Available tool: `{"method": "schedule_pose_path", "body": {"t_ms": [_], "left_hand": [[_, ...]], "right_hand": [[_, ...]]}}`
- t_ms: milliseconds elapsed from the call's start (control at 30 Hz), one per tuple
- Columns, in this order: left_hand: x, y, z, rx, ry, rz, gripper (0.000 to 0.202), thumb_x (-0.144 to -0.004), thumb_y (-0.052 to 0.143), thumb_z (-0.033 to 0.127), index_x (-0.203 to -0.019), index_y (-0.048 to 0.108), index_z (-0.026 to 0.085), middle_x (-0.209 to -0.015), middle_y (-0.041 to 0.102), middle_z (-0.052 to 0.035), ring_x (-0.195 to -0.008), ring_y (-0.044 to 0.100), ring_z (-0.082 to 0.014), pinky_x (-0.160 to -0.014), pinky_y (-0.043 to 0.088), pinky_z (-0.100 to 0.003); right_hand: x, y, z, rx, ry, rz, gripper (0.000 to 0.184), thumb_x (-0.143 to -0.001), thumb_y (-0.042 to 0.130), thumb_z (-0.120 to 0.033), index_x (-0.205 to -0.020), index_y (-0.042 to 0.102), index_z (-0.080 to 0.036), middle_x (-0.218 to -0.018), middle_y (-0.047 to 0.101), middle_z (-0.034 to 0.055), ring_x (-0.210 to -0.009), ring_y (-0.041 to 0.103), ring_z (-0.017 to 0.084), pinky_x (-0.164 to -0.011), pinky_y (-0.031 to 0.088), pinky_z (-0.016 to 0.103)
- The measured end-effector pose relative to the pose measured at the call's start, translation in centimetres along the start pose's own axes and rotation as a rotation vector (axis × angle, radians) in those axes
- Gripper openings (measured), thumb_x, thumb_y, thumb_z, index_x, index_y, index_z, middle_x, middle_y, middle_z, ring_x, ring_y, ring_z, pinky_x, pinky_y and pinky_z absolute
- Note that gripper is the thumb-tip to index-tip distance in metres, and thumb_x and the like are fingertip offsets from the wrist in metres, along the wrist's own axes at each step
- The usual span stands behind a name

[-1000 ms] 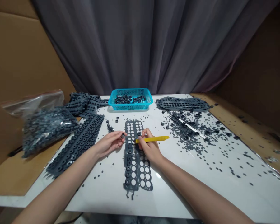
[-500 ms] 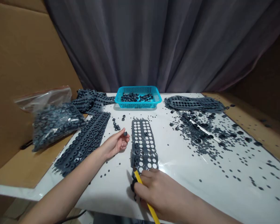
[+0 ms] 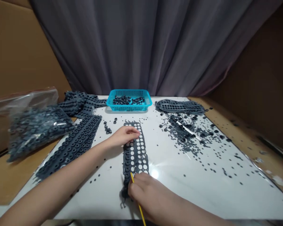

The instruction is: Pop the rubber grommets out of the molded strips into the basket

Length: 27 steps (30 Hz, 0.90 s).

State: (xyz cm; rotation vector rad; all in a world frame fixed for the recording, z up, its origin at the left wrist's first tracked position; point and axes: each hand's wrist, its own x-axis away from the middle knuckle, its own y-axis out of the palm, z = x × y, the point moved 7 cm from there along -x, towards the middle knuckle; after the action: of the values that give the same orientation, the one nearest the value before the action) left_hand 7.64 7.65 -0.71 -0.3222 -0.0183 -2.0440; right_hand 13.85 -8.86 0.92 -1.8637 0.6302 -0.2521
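Grey pleated curtain hangs across the top of the frame, with a cardboard panel at the upper left and a dark brown panel at the right. Below them, a glossy white desk fills the lower middle of the frame, and a tan board shows beyond its right edge.

At the left, a clear plastic bag packed with dark rubber rings lies across the desk's left edge. A long perforated rubber strip lies diagonally just beside it, and a bunched pile of strips sits at the upper left of the desk. Along the far edge, at upper right, lies another stack of strips, with a loose heap of dark bits spread below it. A teal plastic basket holding dark rings stands at top centre.

The punched grey strip lies lengthwise down the middle of the desk, its round holes showing white. The left hand lies across its upper end, fingers extended over it; whether they pinch anything, one cannot tell. The right hand covers its lower end, fingers curled firmly around a thin yellow stick, whose tip points up at the strip. A few small rings sit near the top of the strip.
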Motion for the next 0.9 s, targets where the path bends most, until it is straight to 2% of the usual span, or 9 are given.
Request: {"method": "schedule_pose_path", "body": {"t_ms": [133, 267, 333, 400, 500, 633, 767, 833, 900], "left_hand": [[-5.9, 6.6, 2.7, -0.109, 0.079, -0.153, 0.014, -0.070, 0.070, 0.026, -0.074, 0.069, 0.013, -0.073, 0.067, -0.0073, -0.066, 0.059, -0.0164, -0.058, 0.043, -0.027], [-9.2, 10.0, 5.8, -0.071, 0.149, -0.233, 0.032, -0.079, 0.064, 0.037, -0.105, 0.068, 0.018, -0.122, 0.061, -0.0142, -0.112, 0.055, -0.0253, -0.082, 0.046, -0.034], [-8.9, 8.9, 6.4, -0.098, 0.162, -0.231, 0.045, -0.079, 0.065, 0.042, -0.119, 0.061, 0.021, -0.143, 0.043, -0.0130, -0.131, 0.037, -0.0288, -0.094, 0.041, -0.039], [-7.1, 6.2, 6.1, -0.212, 0.208, -0.181, 0.054, -0.077, 0.065, 0.044, -0.126, 0.056, 0.025, -0.150, 0.030, -0.0103, -0.139, 0.024, -0.0301, -0.101, 0.035, -0.042], [-2.6, 1.1, 5.1, -0.457, 0.375, -0.045, 0.040, -0.080, 0.060, 0.040, -0.116, 0.062, 0.023, -0.137, 0.047, -0.0101, -0.127, 0.040, -0.0279, -0.099, 0.037, -0.039], [3.0, -3.3, 1.7, -0.719, 0.352, 0.072, 0.019, -0.080, 0.056, 0.032, -0.092, 0.066, 0.020, -0.099, 0.064, -0.0079, -0.098, 0.055, -0.0242, -0.087, 0.042, -0.037], [5.1, -3.5, 0.0, -0.791, 0.347, 0.083, 0.013, -0.078, 0.058, 0.027, -0.086, 0.066, 0.020, -0.092, 0.065, -0.0068, -0.093, 0.055, -0.0233, -0.086, 0.041, -0.036], [5.0, -2.7, 0.0, -0.789, 0.350, 0.061, 0.015, -0.078, 0.059, 0.028, -0.089, 0.066, 0.020, -0.091, 0.064, -0.0063, -0.091, 0.055, -0.0231, -0.084, 0.041, -0.035], [4.4, -1.7, 0.1, -0.781, 0.342, 0.014, 0.016, -0.077, 0.059, 0.026, -0.090, 0.067, 0.020, -0.089, 0.064, -0.0057, -0.087, 0.056, -0.0223, -0.080, 0.042, -0.034]], "right_hand": [[0.3, 0.6, 0.1, 0.037, 0.018, 0.020, 0.011, -0.077, 0.050, -0.014, -0.085, 0.045, -0.019, -0.078, 0.059, 0.0044, -0.069, 0.047, 0.017, -0.062, 0.035, 0.026], [0.8, 1.5, 0.8, 0.033, 0.058, 0.039, 0.012, -0.076, 0.050, -0.015, -0.085, 0.044, -0.020, -0.076, 0.058, 0.0033, -0.068, 0.047, 0.016, -0.062, 0.036, 0.026], [1.0, 1.7, 1.0, 0.006, 0.066, 0.049, 0.011, -0.077, 0.049, -0.016, -0.085, 0.043, -0.020, -0.075, 0.057, 0.0031, -0.067, 0.046, 0.016, -0.063, 0.037, 0.026], [1.2, 1.9, 1.0, -0.008, 0.057, 0.058, 0.009, -0.078, 0.048, -0.016, -0.084, 0.043, -0.019, -0.076, 0.057, 0.0037, -0.068, 0.046, 0.016, -0.064, 0.038, 0.026], [1.2, 2.1, 0.6, -0.007, 0.027, 0.057, 0.009, -0.078, 0.046, -0.015, -0.087, 0.046, -0.019, -0.079, 0.059, 0.0056, -0.072, 0.047, 0.017, -0.066, 0.039, 0.028], [1.1, 0.2, 0.2, -0.109, -0.016, 0.073, 0.006, -0.085, 0.045, -0.022, -0.084, 0.050, -0.019, -0.078, 0.060, 0.0061, -0.071, 0.049, 0.018, -0.065, 0.040, 0.029], [0.4, -4.2, 4.0, -0.597, 0.176, 0.328, 0.029, -0.094, 0.031, -0.037, -0.096, 0.054, -0.020, -0.079, 0.063, 0.0048, -0.072, 0.056, 0.017, -0.066, 0.043, 0.029], [-0.3, -4.8, 7.5, -0.814, 0.359, 0.475, 0.038, -0.096, 0.021, -0.036, -0.108, 0.054, -0.020, -0.073, 0.061, 0.0021, -0.069, 0.056, 0.017, -0.065, 0.044, 0.029], [-1.1, -4.1, 10.7, -0.865, 0.551, 0.590, 0.036, -0.092, 0.028, -0.035, -0.096, 0.060, -0.019, -0.064, 0.054, 0.0000, -0.061, 0.052, 0.016, -0.056, 0.041, 0.026]]}}
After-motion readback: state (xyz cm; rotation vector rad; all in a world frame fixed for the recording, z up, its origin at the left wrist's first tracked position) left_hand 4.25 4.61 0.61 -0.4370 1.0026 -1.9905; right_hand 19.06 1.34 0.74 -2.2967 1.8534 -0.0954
